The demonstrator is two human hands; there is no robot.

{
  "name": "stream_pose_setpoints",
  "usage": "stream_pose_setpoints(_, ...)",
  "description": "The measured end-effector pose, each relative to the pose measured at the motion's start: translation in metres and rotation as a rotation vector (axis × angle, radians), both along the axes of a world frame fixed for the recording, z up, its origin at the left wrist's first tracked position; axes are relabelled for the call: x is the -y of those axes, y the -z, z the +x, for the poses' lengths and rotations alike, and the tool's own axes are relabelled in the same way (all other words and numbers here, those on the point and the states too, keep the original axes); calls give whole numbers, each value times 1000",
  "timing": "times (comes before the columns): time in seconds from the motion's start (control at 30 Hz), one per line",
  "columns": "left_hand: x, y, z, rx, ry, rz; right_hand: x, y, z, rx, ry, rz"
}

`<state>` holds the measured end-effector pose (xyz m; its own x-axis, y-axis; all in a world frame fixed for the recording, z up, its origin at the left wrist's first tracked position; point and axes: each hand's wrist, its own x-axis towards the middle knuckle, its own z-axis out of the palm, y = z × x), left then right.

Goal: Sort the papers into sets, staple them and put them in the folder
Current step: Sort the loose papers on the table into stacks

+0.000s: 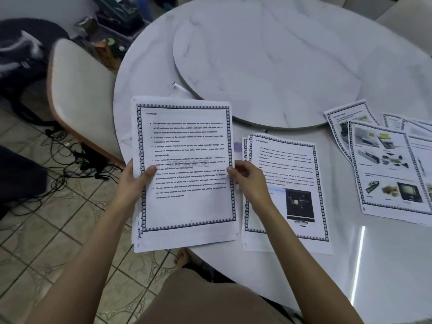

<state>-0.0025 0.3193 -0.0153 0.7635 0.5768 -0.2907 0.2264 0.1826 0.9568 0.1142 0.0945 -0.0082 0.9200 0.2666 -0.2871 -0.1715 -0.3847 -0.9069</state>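
Note:
I hold a stack of printed papers (187,206) with a patterned border and the heading "STORAGE" over the table's left edge. My left hand (134,181) grips its left side, thumb on top. My right hand (250,181) pinches its right edge. A second pile of bordered pages (297,164) with a monitor picture lies on the table just right of the held stack, partly under my right wrist. Several more sheets with photos (385,164) are fanned out at the far right. No stapler or folder is in view.
The round white marble table (350,253) carries a raised turntable disc (268,61) at its middle. A small white pen-like object (178,86) lies by the disc. A cushioned chair (81,94) stands left, with cables (77,160) on the tiled floor.

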Motion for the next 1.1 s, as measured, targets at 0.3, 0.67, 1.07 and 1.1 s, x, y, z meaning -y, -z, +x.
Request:
stream_pose_setpoints(0.3,-4,9,-10,28,64,-76,-15,10,-12,12,171,-39)
stream_pose_setpoints(0.67,-8,25,-18,-17,47,-9,-21,15,-20,127,220,-150)
stream_pose_setpoints(1.07,-14,27,-21,-12,11,44,-13,-1,2,228,348,-127)
stream_pose_setpoints(1.1,-16,27,-22,-15,2,43,-9,-2,7,240,360,-129)
